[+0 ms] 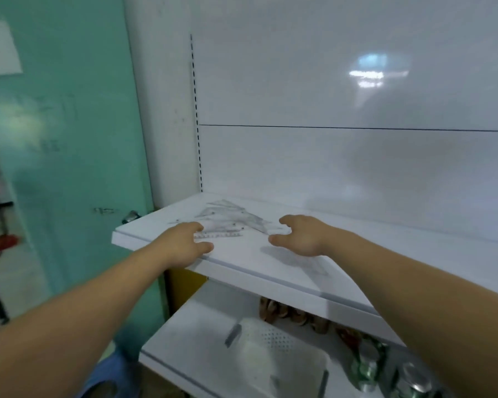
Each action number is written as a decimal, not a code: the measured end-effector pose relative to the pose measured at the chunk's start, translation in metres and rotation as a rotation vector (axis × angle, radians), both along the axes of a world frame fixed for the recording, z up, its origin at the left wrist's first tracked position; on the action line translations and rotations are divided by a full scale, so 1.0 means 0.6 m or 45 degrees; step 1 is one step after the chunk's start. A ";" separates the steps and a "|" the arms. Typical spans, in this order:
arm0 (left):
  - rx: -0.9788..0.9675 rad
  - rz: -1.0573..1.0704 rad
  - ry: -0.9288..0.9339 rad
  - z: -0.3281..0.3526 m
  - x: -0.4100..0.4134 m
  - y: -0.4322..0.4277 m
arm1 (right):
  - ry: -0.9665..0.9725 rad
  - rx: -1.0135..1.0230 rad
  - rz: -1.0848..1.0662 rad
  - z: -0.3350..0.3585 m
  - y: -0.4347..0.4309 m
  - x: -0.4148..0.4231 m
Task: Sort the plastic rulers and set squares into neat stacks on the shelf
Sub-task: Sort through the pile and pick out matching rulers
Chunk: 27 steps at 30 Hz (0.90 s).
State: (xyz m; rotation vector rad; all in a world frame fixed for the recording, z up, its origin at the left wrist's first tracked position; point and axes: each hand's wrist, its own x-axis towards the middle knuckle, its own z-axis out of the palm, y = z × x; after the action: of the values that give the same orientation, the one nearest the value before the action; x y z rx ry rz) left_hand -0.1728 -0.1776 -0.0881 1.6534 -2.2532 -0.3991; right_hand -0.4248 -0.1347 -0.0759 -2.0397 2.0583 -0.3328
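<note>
Both forearms reach forward over the white shelf [242, 262]. The left hand [181, 242] and right hand [302, 234] are released, fingers loosely curved and holding nothing. They flank a jumbled pile of clear plastic rulers and set squares [230, 219] near the shelf's left end. Sorting looks barely begun. The next move calls for pinching one thin, flat piece free.

Nothing is showing up legibly. The rulers [219, 234] lying on the shelf [236, 259] are showing fine scale ticks, but their numbers are blurring beyond reading, and faint scrawls on the teal door [69, 145] are looking too smeared to make out.
</note>
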 end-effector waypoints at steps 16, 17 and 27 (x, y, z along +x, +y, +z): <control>-0.071 -0.018 -0.066 -0.023 0.041 -0.290 | 0.153 0.093 0.111 -0.011 -0.347 0.073; -0.051 -0.039 -0.104 -0.022 0.038 -0.304 | 0.157 0.105 0.120 -0.013 -0.365 0.076; -0.121 -0.264 -0.240 -0.022 0.017 -0.376 | 0.082 0.063 0.111 -0.008 -0.423 0.065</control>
State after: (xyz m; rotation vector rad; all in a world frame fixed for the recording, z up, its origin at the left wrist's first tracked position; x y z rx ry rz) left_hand -0.1625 -0.4030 -0.1011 1.4706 -2.5503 -0.1864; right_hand -0.3857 -0.3884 -0.0804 -2.1295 1.9850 -0.2009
